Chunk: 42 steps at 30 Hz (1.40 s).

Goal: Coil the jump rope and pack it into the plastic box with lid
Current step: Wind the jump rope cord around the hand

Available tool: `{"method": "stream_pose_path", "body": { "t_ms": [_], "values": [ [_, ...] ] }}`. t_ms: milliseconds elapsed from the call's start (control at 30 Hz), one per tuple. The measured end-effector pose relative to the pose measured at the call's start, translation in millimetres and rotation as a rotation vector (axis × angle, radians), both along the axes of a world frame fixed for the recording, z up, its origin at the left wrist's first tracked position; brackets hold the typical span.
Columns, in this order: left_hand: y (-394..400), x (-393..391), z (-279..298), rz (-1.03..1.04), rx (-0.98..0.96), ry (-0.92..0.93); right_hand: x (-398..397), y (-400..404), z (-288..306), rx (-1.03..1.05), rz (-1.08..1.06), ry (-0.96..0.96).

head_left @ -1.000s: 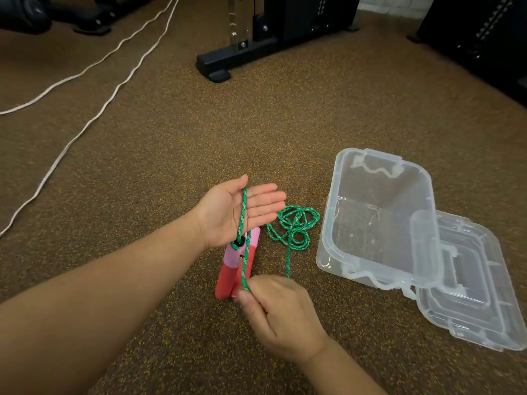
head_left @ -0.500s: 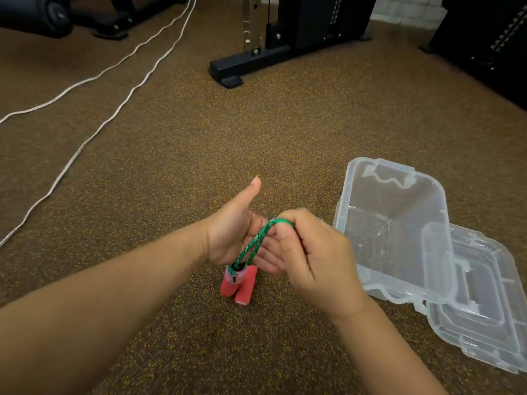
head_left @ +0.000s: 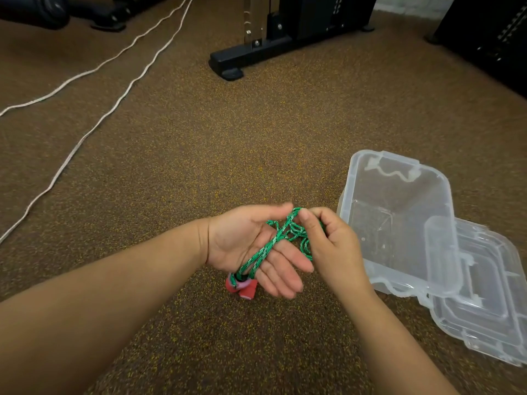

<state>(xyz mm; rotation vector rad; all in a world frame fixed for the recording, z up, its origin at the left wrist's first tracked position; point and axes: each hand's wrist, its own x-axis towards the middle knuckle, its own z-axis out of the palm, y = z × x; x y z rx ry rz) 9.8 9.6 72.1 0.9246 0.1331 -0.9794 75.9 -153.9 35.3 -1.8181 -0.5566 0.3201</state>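
Observation:
A green jump rope (head_left: 266, 246) runs in a loop across the palm of my left hand (head_left: 256, 246), which lies palm up with fingers stretched toward the right. Its red and pink handles (head_left: 242, 287) hang just below that hand, partly hidden by it. My right hand (head_left: 328, 246) pinches the rope near my left thumb, and more green rope bunches behind its fingers. The clear plastic box (head_left: 399, 223) stands open on the floor to the right. Its clear lid (head_left: 484, 295) lies beside it, overlapping the box's near right corner.
The floor is brown speckled carpet. Two white cables (head_left: 94, 121) run diagonally across the left. A black gym machine base (head_left: 251, 55) stands at the back centre, with more dark equipment (head_left: 490, 38) at the back right.
My left hand has opened flat again with the rope looped over its palm. My right hand has carried the rope up toward the left thumb. The handles hang closer under the hand.

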Motion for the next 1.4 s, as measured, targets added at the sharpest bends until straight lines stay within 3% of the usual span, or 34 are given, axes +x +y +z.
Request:
{"method": "stream_pose_path", "body": {
  "t_ms": [200, 433, 733, 833, 967, 1133, 1400],
  "values": [
    [-4, 4, 8, 0.171, -0.053, -0.064, -21, -7, -42, -0.024, 0.088, 0.284],
    [-7, 18, 3, 0.615, 0.189, -0.035, -57, -6, -44, -0.245, 0.151, -0.044],
    [4, 28, 7, 0.962, 0.122, -0.140, -65, -5, -7, -0.195, 0.323, -0.326],
    [3, 29, 11, 0.905, 0.201, -0.141, -62, -3, 14, -0.094, 0.315, -0.389],
    [-6, 29, 16, 0.685, 0.282, -0.120, -45, -2, 38, 0.015, 0.313, -0.369],
    [-8, 24, 21, 0.529, 0.328, -0.110, -23, -5, 49, -0.013, 0.245, -0.507],
    [-7, 15, 16, 0.385, 0.309, -0.113, -6, -9, 50, -0.069, 0.207, -0.470]
  ]
}}
